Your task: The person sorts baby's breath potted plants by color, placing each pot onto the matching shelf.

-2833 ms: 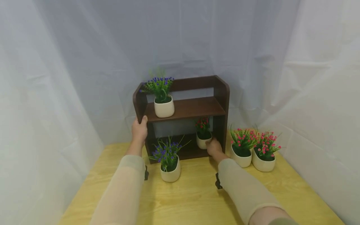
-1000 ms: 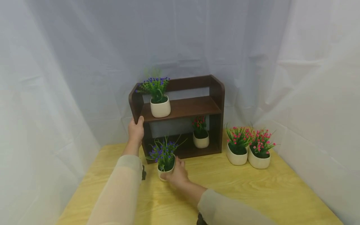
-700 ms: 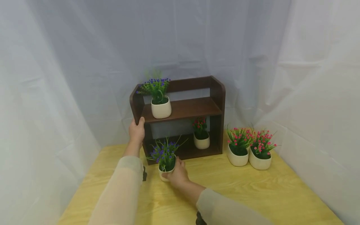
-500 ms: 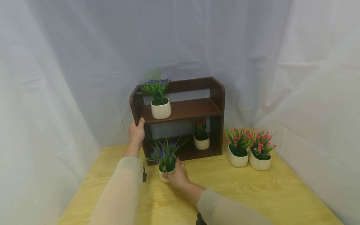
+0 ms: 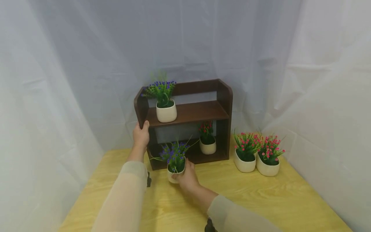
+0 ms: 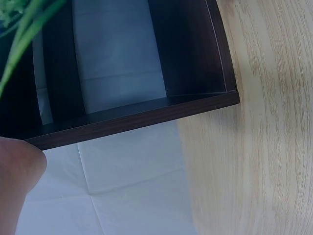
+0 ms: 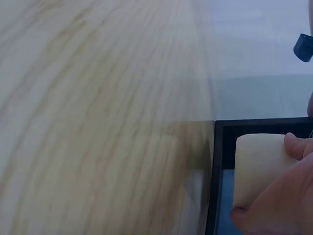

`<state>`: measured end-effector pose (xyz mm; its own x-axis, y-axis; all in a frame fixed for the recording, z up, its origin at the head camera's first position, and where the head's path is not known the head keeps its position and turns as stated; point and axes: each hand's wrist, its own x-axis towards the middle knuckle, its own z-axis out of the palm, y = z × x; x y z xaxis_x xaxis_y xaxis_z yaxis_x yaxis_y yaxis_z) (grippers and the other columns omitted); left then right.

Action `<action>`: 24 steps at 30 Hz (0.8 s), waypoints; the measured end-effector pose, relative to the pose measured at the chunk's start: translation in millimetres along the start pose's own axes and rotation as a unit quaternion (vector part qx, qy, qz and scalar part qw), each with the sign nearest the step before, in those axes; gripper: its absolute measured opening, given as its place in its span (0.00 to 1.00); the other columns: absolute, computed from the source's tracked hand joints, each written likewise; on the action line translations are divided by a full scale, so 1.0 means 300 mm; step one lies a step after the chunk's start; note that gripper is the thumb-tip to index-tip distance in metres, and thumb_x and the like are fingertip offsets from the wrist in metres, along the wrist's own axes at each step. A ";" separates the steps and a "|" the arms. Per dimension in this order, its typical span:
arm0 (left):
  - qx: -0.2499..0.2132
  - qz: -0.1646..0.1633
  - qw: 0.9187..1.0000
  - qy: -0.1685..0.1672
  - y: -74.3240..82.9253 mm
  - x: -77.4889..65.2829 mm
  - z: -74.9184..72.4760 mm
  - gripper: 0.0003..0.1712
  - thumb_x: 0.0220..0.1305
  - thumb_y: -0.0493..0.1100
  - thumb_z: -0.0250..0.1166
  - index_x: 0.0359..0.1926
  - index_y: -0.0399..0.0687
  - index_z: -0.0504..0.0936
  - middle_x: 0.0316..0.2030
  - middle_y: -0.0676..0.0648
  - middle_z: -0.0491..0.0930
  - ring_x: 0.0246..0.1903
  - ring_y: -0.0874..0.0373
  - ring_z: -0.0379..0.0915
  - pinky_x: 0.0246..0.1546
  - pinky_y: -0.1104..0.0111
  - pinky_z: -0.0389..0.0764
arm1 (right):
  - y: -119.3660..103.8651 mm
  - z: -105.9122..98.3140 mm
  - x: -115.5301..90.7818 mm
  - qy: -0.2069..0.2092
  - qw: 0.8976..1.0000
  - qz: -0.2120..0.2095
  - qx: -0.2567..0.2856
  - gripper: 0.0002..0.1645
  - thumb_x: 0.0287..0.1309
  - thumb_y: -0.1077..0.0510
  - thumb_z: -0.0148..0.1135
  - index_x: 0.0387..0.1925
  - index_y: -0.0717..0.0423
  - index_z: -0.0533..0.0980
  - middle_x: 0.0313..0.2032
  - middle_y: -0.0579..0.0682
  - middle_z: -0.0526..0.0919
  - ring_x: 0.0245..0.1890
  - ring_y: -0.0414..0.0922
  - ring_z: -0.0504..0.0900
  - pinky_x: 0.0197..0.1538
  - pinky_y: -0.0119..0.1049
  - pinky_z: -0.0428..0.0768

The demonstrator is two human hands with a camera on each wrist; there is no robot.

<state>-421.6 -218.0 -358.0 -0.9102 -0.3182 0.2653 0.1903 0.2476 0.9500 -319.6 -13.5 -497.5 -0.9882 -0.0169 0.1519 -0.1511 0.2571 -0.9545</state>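
Observation:
My left hand [image 5: 141, 137] grips the left side panel of a dark brown two-tier wooden shelf [image 5: 203, 111]; its thumb shows at the panel's edge in the left wrist view. With my right hand [image 5: 189, 180] I hold a potted artificial plant [image 5: 175, 154] with purple flowers by its white pot [image 7: 261, 161], just in front of the lower tier. Whether the pot touches the table cannot be told. Another purple-flowered plant [image 5: 166, 111] stands upright on the upper tier at left. A red-flowered plant [image 5: 207, 145] stands at the right of the lower tier.
Two pink-flowered potted plants [image 5: 245, 158] [image 5: 268, 161] stand side by side on the light wooden table [image 5: 261, 199], right of the shelf. Pale sheeting [image 5: 185, 38] hangs behind and along both sides.
My right hand has left the red-flowered plant on the lower tier and taken hold of the purple-flowered one, which has just shifted slightly right and toward the shelf. My left hand keeps its grip.

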 end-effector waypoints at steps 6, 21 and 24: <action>-0.001 0.002 1.000 0.001 -0.001 0.004 0.003 0.34 0.86 0.54 0.51 0.85 0.50 0.61 0.84 0.40 0.61 0.85 0.41 0.53 0.88 0.50 0.55 | -0.026 -0.054 0.004 0.008 1.000 -0.007 0.007 0.65 0.57 0.60 0.81 0.84 0.69 0.51 0.78 0.73 0.59 0.78 0.74 0.64 0.83 0.68 0.61; 0.009 0.014 1.000 0.013 0.003 0.001 0.004 0.33 0.86 0.54 0.52 0.82 0.43 0.65 0.82 0.35 0.64 0.84 0.39 0.57 0.87 0.49 0.57 | -0.154 -0.204 0.017 0.057 0.997 -0.045 0.027 0.64 0.60 0.55 0.80 0.86 0.62 0.50 0.81 0.71 0.57 0.82 0.71 0.59 0.86 0.65 0.59; 0.009 0.009 1.000 0.009 0.002 -0.001 0.003 0.34 0.86 0.54 0.52 0.83 0.44 0.64 0.83 0.36 0.63 0.84 0.39 0.56 0.88 0.49 0.56 | -0.179 -0.235 0.014 0.059 0.997 -0.050 0.032 0.65 0.61 0.52 0.80 0.87 0.60 0.50 0.82 0.70 0.56 0.82 0.71 0.59 0.85 0.66 0.61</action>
<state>-421.5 -217.0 -357.7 -0.9002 -0.3293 0.2850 0.1994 0.2702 0.9419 -314.0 40.6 -427.5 -0.9593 0.0753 0.2722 -0.2532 0.1975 -0.9470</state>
